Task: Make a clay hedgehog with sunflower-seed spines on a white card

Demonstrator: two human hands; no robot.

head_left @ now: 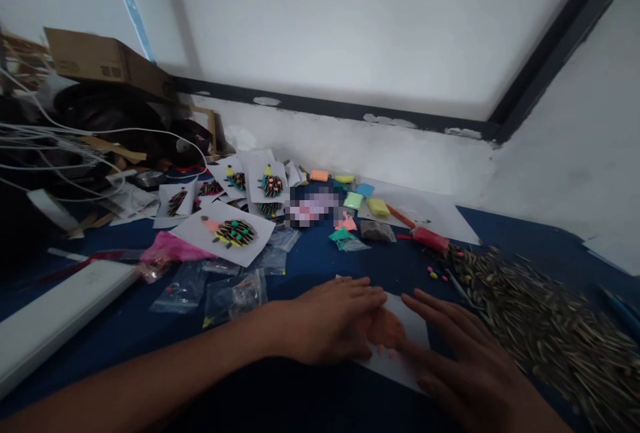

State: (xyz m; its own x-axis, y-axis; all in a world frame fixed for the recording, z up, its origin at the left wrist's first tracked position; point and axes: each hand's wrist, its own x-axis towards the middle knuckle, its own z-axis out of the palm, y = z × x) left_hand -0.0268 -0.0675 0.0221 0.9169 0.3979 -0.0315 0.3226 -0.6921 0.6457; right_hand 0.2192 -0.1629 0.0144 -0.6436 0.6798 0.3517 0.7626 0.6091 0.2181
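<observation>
A white sheet of paper lies on the blue table in front of me, with a flattened orange clay shape on it. Small pink clay bits sit along the lower edge of that shape. My left hand rests flat over the sheet's left side, fingers stretched out beside the clay and holding nothing. From the right, my right hand reaches over the paper with its fingers apart. One of its fingers extends to the clay's right edge; I cannot tell whether it presses on it. My right hand is slightly blurred.
A heap of striped sunflower seeds covers the right side. Further back lie clay packets, a red packet and finished hedgehog pictures. Plastic bags and a long white box are at left, near tangled cables.
</observation>
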